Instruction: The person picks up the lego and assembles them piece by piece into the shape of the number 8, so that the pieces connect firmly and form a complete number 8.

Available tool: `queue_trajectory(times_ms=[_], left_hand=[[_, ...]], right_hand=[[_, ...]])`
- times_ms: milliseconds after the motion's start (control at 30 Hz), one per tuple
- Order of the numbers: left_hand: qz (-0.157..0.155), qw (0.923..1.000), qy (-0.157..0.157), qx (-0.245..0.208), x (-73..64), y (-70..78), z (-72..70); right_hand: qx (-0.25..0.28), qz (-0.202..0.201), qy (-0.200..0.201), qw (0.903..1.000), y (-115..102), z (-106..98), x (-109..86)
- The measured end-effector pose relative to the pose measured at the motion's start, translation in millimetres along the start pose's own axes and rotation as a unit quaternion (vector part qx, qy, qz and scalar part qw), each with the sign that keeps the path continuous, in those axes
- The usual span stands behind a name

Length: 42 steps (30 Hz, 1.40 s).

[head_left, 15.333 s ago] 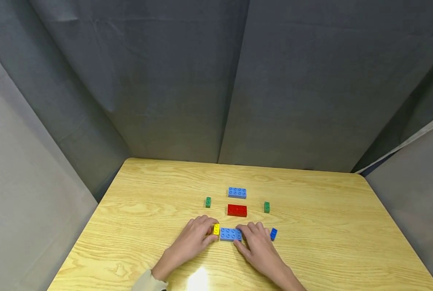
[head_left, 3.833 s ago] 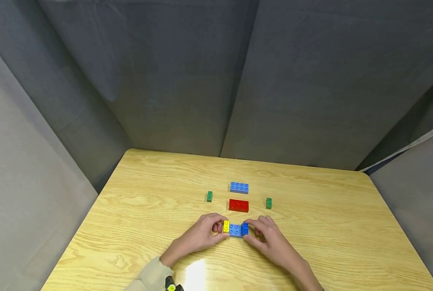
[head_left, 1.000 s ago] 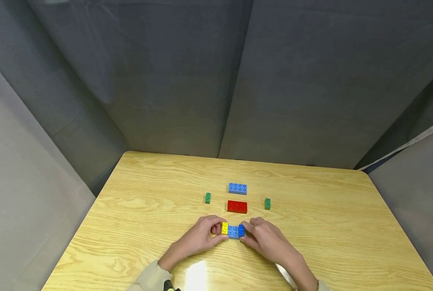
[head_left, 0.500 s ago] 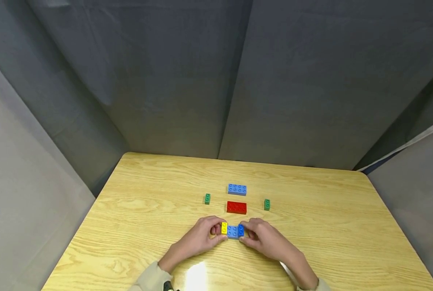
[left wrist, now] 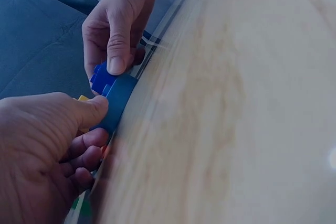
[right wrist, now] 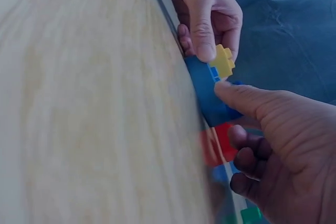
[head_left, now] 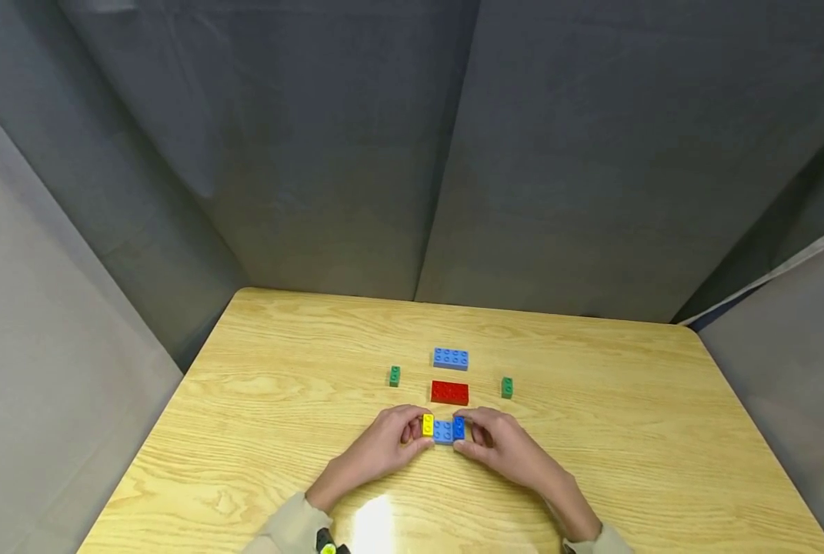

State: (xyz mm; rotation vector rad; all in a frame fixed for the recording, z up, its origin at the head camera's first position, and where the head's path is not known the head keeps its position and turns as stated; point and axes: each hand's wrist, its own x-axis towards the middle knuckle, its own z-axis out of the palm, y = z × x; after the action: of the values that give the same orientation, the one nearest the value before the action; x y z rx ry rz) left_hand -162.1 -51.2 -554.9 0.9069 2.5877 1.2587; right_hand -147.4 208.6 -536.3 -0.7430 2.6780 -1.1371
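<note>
A light blue toy building brick (head_left: 443, 432) carries a small yellow brick (head_left: 428, 425) on its left end and a small dark blue brick (head_left: 458, 428) on its right end. Thumb and forefinger of my left hand (head_left: 378, 446) pinch the yellow brick from front and back. My right hand (head_left: 505, 446) grips the dark blue brick the same way. In the left wrist view, the dark blue brick (left wrist: 102, 80) sits on the light blue one under the right thumb. The right wrist view shows the yellow brick (right wrist: 222, 62) by the left thumb, its studs pointing away from the table.
Just behind the hands lies a red brick (head_left: 449, 392), with a second light blue brick (head_left: 451, 358) farther back. Small green bricks flank them, a left green brick (head_left: 394, 376) and a right green brick (head_left: 507, 387). Grey curtains (head_left: 315, 154) surround the wooden table (head_left: 280, 346).
Earlier, the yellow brick was beside the light blue brick and the dark blue one lay loose on the right; both now sit on it. Since half a second ago, hands and bricks have shifted slightly away.
</note>
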Motion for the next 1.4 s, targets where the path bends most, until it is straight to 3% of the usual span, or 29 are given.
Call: queue_trajectory(times_ms=[367,633,933,1400], left_hand=[[0.001,0.9999,0.004,-0.011,3.6,-1.1,0.7],[-0.009,0.9987,0.011,-0.049,8.5,-6.5,-4.7],[-0.027,0.9974,0.065,0.013,27.5,-9.3,-2.0],[-0.054,0.9953,0.041,0.069,47.1,-9.5,-0.3]], right_hand=[[0.012,0.011,0.02,0.9997,6.4,5.9,1.1],[0.021,0.005,0.022,0.9995,12.6,4.1,1.7],[0.019,0.014,0.011,0.9997,12.4,2.3,1.4],[0.023,0.016,0.001,0.9996,12.0,4.1,4.5]])
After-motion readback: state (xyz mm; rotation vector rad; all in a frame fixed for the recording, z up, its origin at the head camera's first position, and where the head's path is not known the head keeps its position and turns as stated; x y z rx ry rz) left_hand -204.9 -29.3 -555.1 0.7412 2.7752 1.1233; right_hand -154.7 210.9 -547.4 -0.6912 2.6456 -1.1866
